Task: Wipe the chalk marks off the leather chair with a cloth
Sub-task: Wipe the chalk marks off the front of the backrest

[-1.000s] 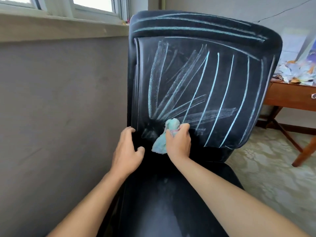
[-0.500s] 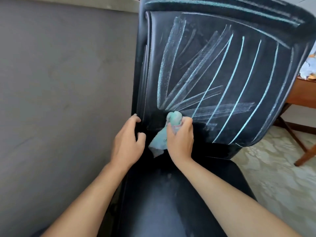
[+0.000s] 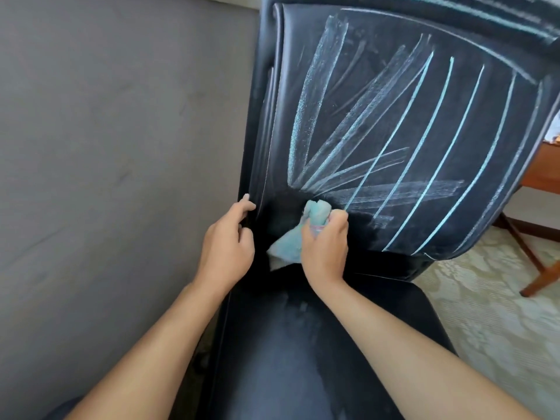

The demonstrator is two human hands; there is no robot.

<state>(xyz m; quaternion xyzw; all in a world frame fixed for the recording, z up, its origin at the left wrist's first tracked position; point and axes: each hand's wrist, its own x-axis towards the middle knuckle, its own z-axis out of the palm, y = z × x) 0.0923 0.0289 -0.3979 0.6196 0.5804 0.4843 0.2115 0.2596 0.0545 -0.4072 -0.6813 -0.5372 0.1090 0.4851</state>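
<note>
We had the black leather chair [image 3: 303, 359] in front of us, against the grey wall [image 3: 106, 147]. Chalk marks [image 3: 378, 140] covered most of the backrest: broad smeared streaks fanning out from the lower left, thin curved lines toward the right edge. Right hand [image 3: 325, 247], grip curled tight round the bunched turquoise cloth [image 3: 298, 234], pressed it to the backrest's lower-left corner. Left hand [image 3: 227, 247] gripped the backrest's left edge, fingers wrapped round it. A wooden table [image 3: 542, 174] stood beyond the right edge, over patterned carpet [image 3: 485, 313].
</note>
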